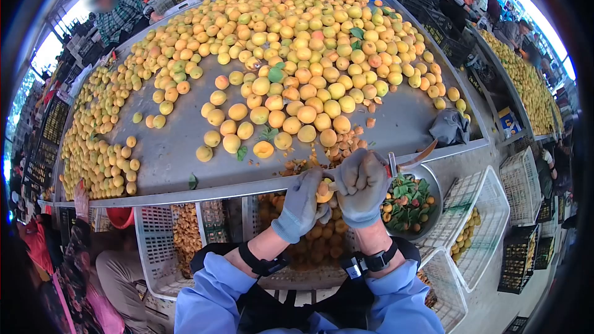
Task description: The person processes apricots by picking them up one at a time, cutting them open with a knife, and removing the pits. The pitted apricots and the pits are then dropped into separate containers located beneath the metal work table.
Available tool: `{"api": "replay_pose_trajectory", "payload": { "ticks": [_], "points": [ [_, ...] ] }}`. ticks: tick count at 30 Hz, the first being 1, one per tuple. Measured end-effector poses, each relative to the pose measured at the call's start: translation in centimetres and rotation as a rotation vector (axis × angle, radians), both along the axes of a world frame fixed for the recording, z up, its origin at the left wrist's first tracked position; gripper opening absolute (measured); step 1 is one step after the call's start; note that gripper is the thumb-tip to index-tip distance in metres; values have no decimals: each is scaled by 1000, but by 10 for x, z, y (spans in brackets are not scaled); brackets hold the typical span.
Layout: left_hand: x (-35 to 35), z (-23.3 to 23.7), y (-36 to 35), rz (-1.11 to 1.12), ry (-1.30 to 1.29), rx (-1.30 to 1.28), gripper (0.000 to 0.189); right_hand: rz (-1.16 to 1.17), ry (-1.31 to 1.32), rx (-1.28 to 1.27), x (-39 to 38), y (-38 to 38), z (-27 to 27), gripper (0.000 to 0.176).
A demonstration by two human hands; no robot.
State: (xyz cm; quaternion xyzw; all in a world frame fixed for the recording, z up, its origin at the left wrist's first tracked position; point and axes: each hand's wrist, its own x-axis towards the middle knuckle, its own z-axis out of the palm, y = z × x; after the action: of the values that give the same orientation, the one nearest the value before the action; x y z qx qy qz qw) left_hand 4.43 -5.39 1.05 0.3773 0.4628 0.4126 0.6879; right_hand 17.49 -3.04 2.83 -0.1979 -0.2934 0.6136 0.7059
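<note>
My left hand, in a grey glove, is closed round a yellow-orange apricot just in front of the table edge. Beside it my right hand, also gloved, is curled into a fist. From that fist's outer side a curved knife sticks out to the right, its handle mostly hidden by the glove. A thin pale tip shows between the fist and the apricot. Below both hands sits a crate of apricots. Apricot stones and scraps lie on the table just beyond the fingers.
A large metal table carries heaped apricots. At the right, a metal bowl holds leaves and fruit, near white plastic crates. A dark bag lies at the table's right corner. Several people work around; one hand is at left.
</note>
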Motion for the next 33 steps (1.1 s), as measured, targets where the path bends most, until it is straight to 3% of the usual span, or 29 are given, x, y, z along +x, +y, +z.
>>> {"api": "replay_pose_trajectory", "payload": {
  "ticks": [4,6,7,9,10,12,13,15,16,18,19,21,22,23,24,25,26,27,28,29,31,32,33],
  "points": [
    [-1,-7,1,-55,223,298,40,15,109,3,-1,6,-2,46],
    [-1,-1,1,38,-111,-70,39,33,146,-17,0,8,-4,47],
    [-1,-11,2,43,-113,-69,39,46,184,-38,0,10,-6,48],
    [-1,-31,5,165,608,1028,33,53,213,-36,0,12,-8,49],
    [-1,-31,3,170,608,1028,33,55,246,-35,-1,13,-9,50],
    [-2,-26,-3,35,294,630,41,70,270,-25,-1,15,-10,51],
    [-2,-32,-2,38,294,631,41,78,298,-16,-1,15,-10,52],
    [-3,-43,1,85,-363,-32,53,99,317,-7,-2,17,-11,52],
    [-1,-43,-2,86,-363,-33,53,117,337,-2,-2,17,-11,53],
    [6,-42,-6,186,329,959,56,117,327,0,-3,16,-9,53],
    [5,-45,-5,185,330,959,56,115,318,3,-4,16,-9,52],
    [4,-56,0,280,634,1092,58,96,305,-29,-5,17,-11,52],
    [4,-63,1,282,634,1095,58,79,289,-58,-6,18,-10,51],
    [3,-72,2,227,475,941,49,81,290,-52,-7,20,-7,51],
    [2,-64,3,171,318,783,42,32,277,-47,-8,21,-2,50],
    [0,-57,6,174,319,785,42,-16,261,-42,-9,21,3,48],
    [-2,-50,10,204,-77,410,33,-11,259,-41,-5,19,12,48],
    [-5,-30,15,224,-463,25,33,-51,72,-130,1,16,23,42],
    [-7,-9,18,219,-432,-62,49,-93,-116,-217,4,14,29,37],
    [-15,-15,20,222,-435,-58,49,-89,-118,-213,2,15,26,37],
    [-32,-24,27,25,146,438,13,-345,-959,165,-7,16,23,25],
    [-32,-28,29,26,146,440,13,-131,-899,86,-5,7,27,31],
    [-30,-19,32,130,-88,157,18,-131,-899,87,-4,6,24,31]
  ]
}}
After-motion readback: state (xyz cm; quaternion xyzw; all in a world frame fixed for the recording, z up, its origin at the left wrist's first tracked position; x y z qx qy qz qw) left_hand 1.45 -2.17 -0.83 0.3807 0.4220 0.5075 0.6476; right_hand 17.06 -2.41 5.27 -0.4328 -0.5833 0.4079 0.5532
